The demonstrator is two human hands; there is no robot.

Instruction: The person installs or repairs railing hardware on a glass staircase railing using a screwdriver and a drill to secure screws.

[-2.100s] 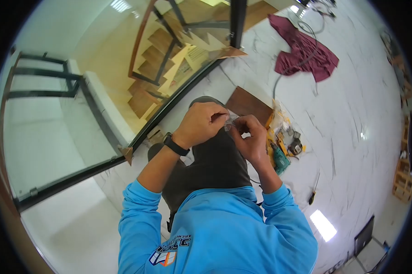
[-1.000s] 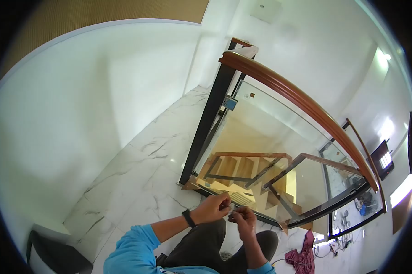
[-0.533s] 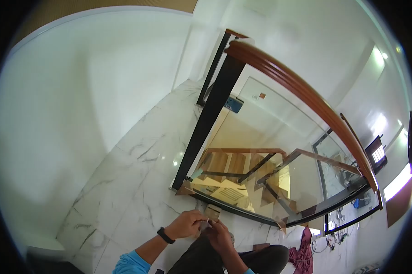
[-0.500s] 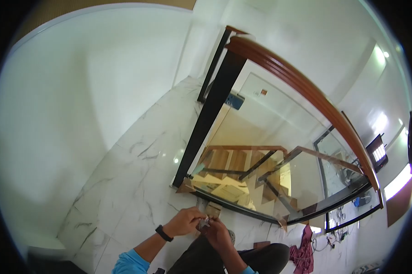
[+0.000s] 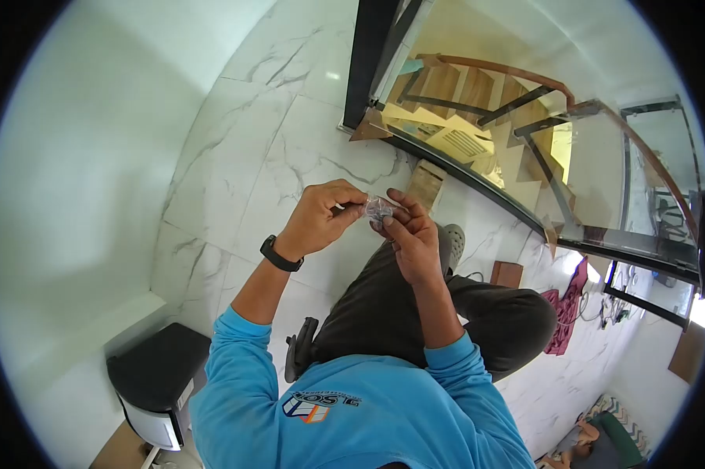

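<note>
A small clear plastic packet (image 5: 378,209) with small greyish pieces inside is held up between my two hands, above my folded legs. My left hand (image 5: 321,215), with a black watch on the wrist, pinches the packet's left edge between thumb and fingers. On the other side, my right hand (image 5: 413,242) grips it with thumb and fingers, one finger raised beyond it. What exactly the pieces are is too small to tell. A wooden block (image 5: 426,186) lies on the floor just beyond my right hand.
A glass railing (image 5: 477,184) with a black bottom rail guards a stairwell ahead to the right. On the marble-patterned floor (image 5: 251,172) lie a reddish-brown block (image 5: 506,273) and a maroon cloth (image 5: 563,313). A black-topped bin-like object (image 5: 159,367) stands at left. Another person (image 5: 583,442) shows at lower right.
The view has tilted down, so my torso and the bin-like object now show. Both hands appear higher in view, still holding the packet, and the right hand's fingers are more spread.
</note>
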